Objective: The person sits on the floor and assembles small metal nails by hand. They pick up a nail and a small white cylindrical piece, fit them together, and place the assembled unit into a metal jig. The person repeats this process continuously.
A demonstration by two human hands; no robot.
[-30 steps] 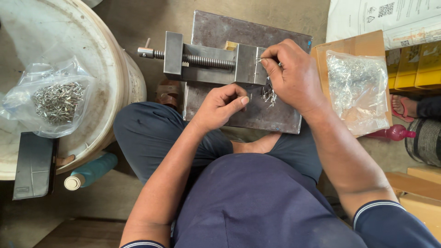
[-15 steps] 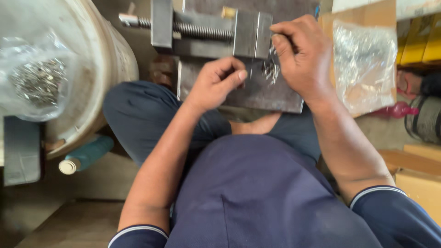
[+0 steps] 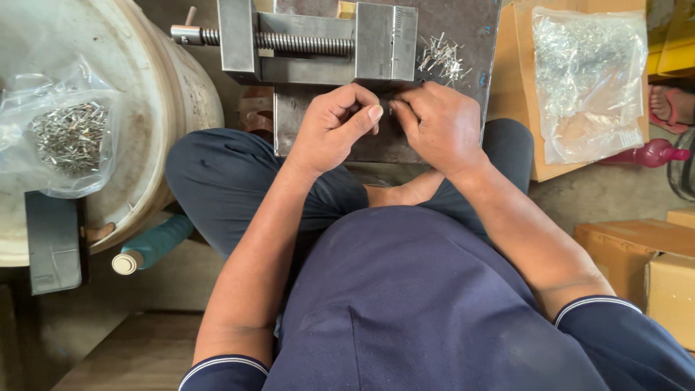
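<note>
Pinching together over the steel plate (image 3: 463, 72), the left hand (image 3: 334, 129) and right hand (image 3: 440, 127) meet fingertip to fingertip on what looks like a small metal pin, too tiny and hidden to make out clearly. Loose pins (image 3: 441, 56) lie at one o'clock from the hands, just beside the vise (image 3: 318, 42) at twelve o'clock. Doing this well probably means keeping both wrists braced low on the plate and the grip light.
</note>
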